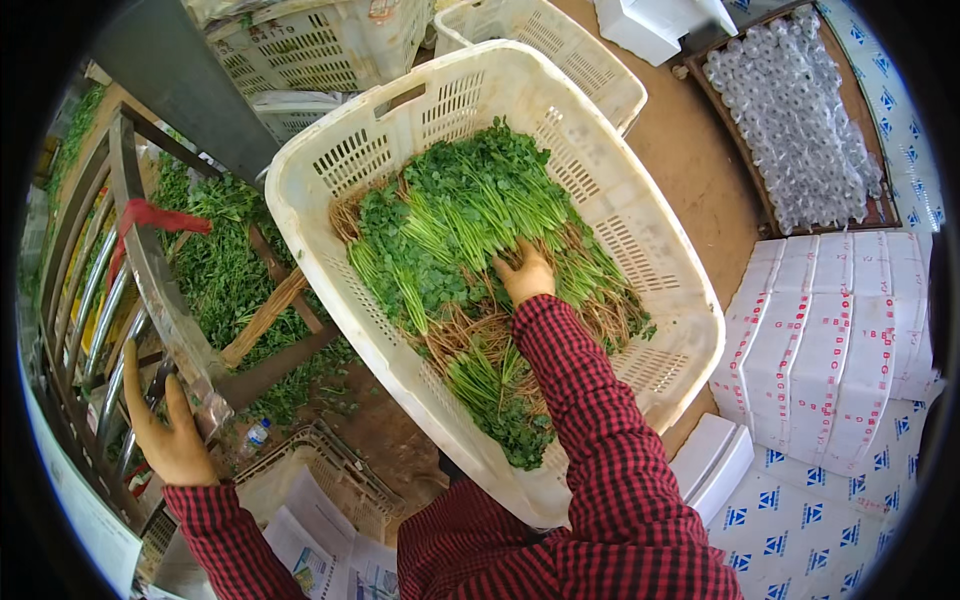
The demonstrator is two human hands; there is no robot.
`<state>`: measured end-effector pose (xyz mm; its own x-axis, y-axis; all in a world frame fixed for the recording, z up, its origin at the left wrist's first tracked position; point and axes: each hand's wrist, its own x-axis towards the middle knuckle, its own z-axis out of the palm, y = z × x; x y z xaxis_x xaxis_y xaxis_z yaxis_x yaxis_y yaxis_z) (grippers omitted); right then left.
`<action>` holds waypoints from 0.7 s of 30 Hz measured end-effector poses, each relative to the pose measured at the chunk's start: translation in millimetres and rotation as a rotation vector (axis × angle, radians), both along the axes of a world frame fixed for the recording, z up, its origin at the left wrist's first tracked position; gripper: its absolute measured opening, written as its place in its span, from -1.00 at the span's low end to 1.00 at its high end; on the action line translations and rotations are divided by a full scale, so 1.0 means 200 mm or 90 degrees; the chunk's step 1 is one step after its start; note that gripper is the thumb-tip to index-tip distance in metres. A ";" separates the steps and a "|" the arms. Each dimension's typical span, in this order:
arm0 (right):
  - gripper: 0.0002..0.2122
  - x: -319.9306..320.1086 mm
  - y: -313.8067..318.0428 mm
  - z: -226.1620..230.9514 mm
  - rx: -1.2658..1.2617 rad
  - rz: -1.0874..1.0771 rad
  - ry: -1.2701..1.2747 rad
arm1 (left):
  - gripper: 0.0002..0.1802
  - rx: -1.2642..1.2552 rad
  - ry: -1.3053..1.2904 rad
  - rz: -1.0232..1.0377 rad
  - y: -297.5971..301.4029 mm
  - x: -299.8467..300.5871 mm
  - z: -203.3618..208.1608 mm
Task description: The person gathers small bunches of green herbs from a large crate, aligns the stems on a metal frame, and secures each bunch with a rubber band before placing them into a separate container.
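The right hand (527, 272), in a red-and-black checked sleeve, reaches into the middle of a large off-white slotted plastic crate (635, 195) at the centre of the frame. Its thumb and forefinger are parted against a pile of leafy green herbs with pale stems and brown roots (490, 205); the other fingertips are hidden among the stems, so whether it grips any cannot be told. The pile lies inside the crate, leaves toward the upper part and another leafy clump at the lower end.

The left hand (170, 430), at the lower left, is empty, thumb and fingers spread wide, near a brown metal frame with curved bars (150, 270). A red cloth strip (150, 214) is tied to that frame. Loose greenery (235, 215) lies beyond it, with a rough wooden stick (265, 318) slanting across.

Printed paper sheets (310, 530) lie at the lower left. More off-white crates stand along the top of the frame. At the upper right, clear plastic rolls (790, 120) fill a brown-edged tray; below them, at the right, stand stacked white blocks with red markings (810, 340).
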<state>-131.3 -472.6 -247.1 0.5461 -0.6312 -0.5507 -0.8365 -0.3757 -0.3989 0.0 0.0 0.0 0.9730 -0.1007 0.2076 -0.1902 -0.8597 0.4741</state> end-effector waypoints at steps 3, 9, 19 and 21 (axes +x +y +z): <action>0.00 0.12 0.10 0.13 -0.119 0.102 0.216 | -0.40 0.023 -0.014 -0.006 0.00 -0.02 0.04; -0.01 0.22 -0.04 0.01 -0.127 0.075 0.274 | -0.41 -0.041 0.031 0.028 -0.08 0.01 -0.06; -0.04 0.34 -0.09 -0.04 -0.030 0.070 0.375 | -0.46 -0.054 0.102 0.085 -0.06 -0.01 -0.01; -0.10 0.33 -0.15 -0.06 0.037 0.019 0.359 | -0.47 -0.055 0.142 0.148 -0.05 -0.03 0.01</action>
